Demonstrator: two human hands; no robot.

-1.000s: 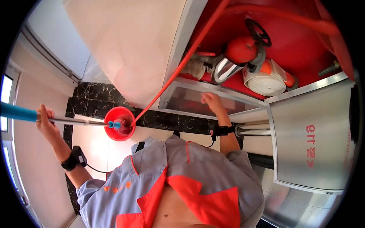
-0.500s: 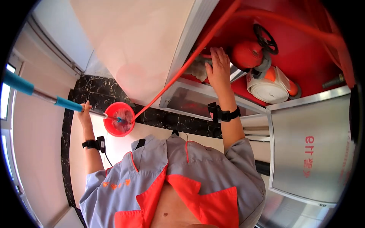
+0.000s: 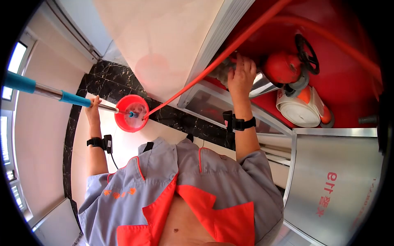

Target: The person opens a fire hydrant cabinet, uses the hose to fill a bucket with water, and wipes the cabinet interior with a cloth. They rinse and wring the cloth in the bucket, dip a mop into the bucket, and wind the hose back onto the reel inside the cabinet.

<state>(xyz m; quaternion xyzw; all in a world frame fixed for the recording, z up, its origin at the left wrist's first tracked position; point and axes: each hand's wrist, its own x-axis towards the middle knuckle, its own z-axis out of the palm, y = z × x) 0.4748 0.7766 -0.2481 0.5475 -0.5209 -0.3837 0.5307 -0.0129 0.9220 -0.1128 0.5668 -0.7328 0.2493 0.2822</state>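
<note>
The head-worn camera looks steeply down from close above the wearer's jacket (image 3: pixel 230 176), its wide, dark-cornered view reaching the bucket (image 3: pixel 125 123) and open cabinet (image 3: pixel 338 92) farther off.

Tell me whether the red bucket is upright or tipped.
Upright: the bucket stands on the floor, its round mouth facing up, the pole reaching into it.

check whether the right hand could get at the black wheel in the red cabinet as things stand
Probably yes: the right hand is at the open red cabinet, near the black wheel. The red valve sits between them, so the hand would likely need to go around it.
</note>
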